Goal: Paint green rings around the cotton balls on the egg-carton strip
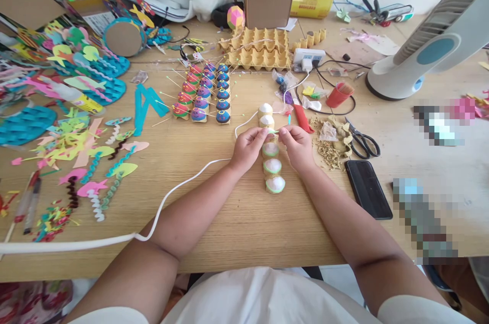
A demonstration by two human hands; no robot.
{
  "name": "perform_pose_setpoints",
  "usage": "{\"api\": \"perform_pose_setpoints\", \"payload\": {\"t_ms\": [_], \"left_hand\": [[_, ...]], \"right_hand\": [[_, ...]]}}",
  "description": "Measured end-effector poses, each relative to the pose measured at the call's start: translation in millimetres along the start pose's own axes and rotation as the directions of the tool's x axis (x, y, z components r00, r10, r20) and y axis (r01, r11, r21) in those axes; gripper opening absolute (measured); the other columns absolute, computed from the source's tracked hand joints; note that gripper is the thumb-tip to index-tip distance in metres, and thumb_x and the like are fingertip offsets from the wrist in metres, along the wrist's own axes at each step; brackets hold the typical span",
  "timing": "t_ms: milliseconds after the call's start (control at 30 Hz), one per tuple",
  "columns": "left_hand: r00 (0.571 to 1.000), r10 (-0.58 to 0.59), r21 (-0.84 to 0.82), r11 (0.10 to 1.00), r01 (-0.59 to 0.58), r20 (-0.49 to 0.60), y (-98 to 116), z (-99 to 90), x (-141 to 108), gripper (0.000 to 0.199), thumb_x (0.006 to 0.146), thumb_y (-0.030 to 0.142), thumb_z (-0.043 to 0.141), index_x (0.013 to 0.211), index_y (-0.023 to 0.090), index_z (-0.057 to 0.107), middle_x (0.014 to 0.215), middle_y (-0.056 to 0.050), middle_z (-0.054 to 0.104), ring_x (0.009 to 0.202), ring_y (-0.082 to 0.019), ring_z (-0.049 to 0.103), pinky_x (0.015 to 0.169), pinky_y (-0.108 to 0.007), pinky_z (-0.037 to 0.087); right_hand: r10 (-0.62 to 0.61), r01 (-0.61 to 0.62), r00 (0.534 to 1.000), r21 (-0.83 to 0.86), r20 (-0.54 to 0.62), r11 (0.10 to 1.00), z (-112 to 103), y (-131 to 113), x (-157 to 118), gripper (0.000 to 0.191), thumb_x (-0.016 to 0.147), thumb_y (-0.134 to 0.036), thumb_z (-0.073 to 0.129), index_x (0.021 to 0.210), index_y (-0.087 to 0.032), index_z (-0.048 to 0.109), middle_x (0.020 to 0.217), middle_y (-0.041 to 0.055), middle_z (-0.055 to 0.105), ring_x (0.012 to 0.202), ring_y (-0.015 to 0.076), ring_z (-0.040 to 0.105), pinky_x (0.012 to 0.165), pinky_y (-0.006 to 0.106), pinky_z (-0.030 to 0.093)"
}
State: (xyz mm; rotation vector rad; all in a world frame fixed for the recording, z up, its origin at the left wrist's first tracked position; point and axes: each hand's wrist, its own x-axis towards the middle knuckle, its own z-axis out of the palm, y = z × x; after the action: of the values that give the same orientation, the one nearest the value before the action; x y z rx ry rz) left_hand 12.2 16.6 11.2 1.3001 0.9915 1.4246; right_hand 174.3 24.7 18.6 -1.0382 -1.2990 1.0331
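A column of egg-carton cups (275, 185) with white domed tops runs away from me over the middle of the table. Thin light-green bands circle the rims of the nearer cups; the two farthest show plain tan rims. Above the column, a thin green strand (273, 131) spans the gap between my hands. My left hand (247, 148) pinches its left end between thumb and forefinger. The right end is pinched in my right hand (298, 146). Part of a middle cup is hidden behind the strand and fingertips.
Painted cups with pins (199, 102) stand behind on the left. Foam cutouts (91, 189) cover the left side. A white cable (168, 196) crosses over my left forearm. Scissors (362, 141), a phone (369, 189) and a fan (416, 54) are on the right.
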Motion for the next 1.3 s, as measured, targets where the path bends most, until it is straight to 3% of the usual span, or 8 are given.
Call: {"api": "perform_pose_setpoints", "payload": {"t_ms": [400, 867, 1100, 1300], "left_hand": [[0.999, -0.032, 0.007, 0.999, 0.032, -0.002, -1, -1.5, 1, 0.061, 0.090, 0.079, 0.071, 0.079, 0.020, 0.081, 0.074, -0.003, 0.072, 0.074, -0.016, 0.065, 0.073, -0.030, 0.053], [1.000, -0.014, -0.018, 1.000, 0.014, -0.024, -11, -1.0, 2, 0.035, 0.083, 0.053, 0.089, 0.098, 0.021, 0.084, 0.093, -0.005, 0.082, 0.077, -0.014, 0.068, 0.071, -0.027, 0.054], [1.000, -0.009, -0.062, 0.998, 0.008, -0.025, -3, 0.9, 2, 0.051, 0.085, 0.072, 0.082, 0.088, 0.021, 0.080, 0.083, -0.004, 0.079, 0.080, -0.016, 0.072, 0.080, -0.028, 0.058], [0.998, -0.050, -0.054, 0.997, 0.048, -0.039, -5, -0.6, 2, 0.061, 0.086, 0.081, 0.073, 0.078, 0.021, 0.075, 0.076, -0.003, 0.075, 0.078, -0.017, 0.072, 0.075, -0.028, 0.058]], "right_hand": [[-0.015, 0.014, 1.000, -0.038, -0.023, 0.999, -2, 9, 2, 0.062, 0.085, -0.084, 0.070, 0.068, -0.024, 0.068, 0.068, -0.0001, 0.066, 0.064, 0.0147, 0.054, 0.068, 0.034, 0.047], [0.009, -0.009, 1.000, 0.080, -0.002, 0.997, 0, 4, 3, 0.054, 0.075, -0.074, 0.087, 0.085, -0.024, 0.070, 0.079, -0.0019, 0.065, 0.071, 0.0131, 0.053, 0.071, 0.030, 0.048], [-0.008, 0.008, 1.000, -0.011, -0.006, 1.000, -1, 2, 2, 0.063, 0.083, -0.084, 0.073, 0.069, -0.022, 0.066, 0.066, -0.0020, 0.061, 0.064, 0.0126, 0.051, 0.066, 0.030, 0.045], [0.001, -0.001, 1.000, -0.050, 0.005, 0.999, 0, -1, 0, 0.070, 0.084, -0.089, 0.066, 0.065, -0.022, 0.067, 0.062, -0.0010, 0.060, 0.061, 0.0129, 0.050, 0.066, 0.032, 0.044]]}}
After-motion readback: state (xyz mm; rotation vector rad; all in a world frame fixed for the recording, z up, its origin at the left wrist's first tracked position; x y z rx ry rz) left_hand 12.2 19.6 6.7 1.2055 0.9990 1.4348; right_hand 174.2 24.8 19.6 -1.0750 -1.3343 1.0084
